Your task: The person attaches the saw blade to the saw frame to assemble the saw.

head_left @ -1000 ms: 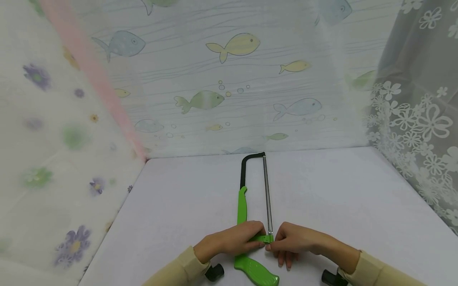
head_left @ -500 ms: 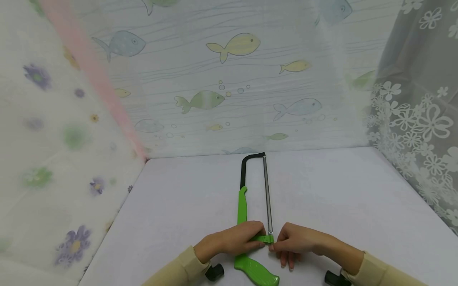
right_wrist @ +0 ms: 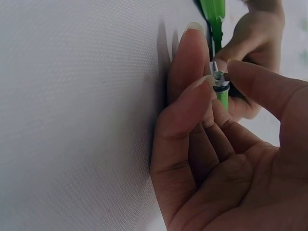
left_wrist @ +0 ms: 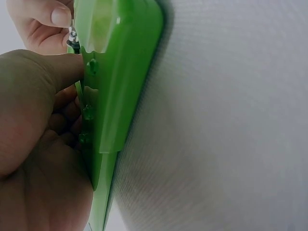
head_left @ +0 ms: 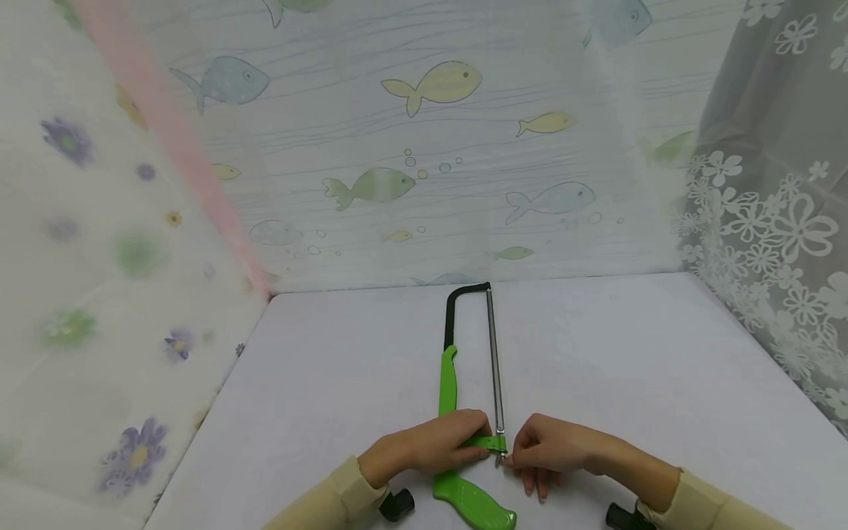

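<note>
Saw handle (head_left: 474, 502) cut off — left hand (head_left: 440, 443) grips frame (head_left: 448, 379); right hand (head_left: 555, 447) at wing nut (head_left: 500, 459), pinch unclear.

A beige left sleeve (head_left: 324, 497) and matching right sleeve (head_left: 718, 508) each end in a wide cuff (head_left: 366, 475) with a stubby black cylinder (head_left: 397, 506) beside it, and the left hand (head_left: 447, 443) and right hand (head_left: 555, 447) are bare.

Head view: wide, from high at near side, facing forward and down over table (head_left: 358, 361), saw (head_left: 448, 383), far curtain (head_left: 437, 125). Left wrist view: close, low, turned sideways, right hand (head_left: 553, 445) beyond. Right wrist view: likewise, left hand (head_left: 440, 443) beyond. All share: both hands, wing nut (right_wrist: 219, 75).
</note>
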Demonstrator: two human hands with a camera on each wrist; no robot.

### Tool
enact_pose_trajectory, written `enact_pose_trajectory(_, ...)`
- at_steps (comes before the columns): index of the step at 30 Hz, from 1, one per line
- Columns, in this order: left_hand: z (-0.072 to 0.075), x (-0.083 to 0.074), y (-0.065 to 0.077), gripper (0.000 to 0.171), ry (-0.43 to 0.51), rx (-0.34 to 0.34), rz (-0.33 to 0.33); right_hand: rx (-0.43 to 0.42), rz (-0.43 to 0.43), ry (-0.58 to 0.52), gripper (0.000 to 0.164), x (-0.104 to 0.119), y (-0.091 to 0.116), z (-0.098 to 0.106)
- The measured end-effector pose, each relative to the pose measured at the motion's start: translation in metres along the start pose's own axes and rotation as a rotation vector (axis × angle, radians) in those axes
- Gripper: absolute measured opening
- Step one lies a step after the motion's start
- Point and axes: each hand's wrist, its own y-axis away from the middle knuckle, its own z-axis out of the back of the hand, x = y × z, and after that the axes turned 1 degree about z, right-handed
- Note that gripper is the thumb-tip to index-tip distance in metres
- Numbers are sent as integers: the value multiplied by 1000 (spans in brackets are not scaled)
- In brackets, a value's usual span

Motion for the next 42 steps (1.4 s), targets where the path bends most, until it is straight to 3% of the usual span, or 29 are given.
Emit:
enact_pose_trajectory(19, -1, 1, 0, 9, 5, 2, -2, -15, 26, 13, 24, 2, -2, -3)
enact_pose_trajectory(30, 0, 1, 1, 9, 10, 11, 9, -53, -29, 49, 40, 6, -6, -7)
enact_pose_trajectory(42, 1, 0, 1, 9, -2, 10, 8, -71, -52, 47, 40, 8, -7, -9)
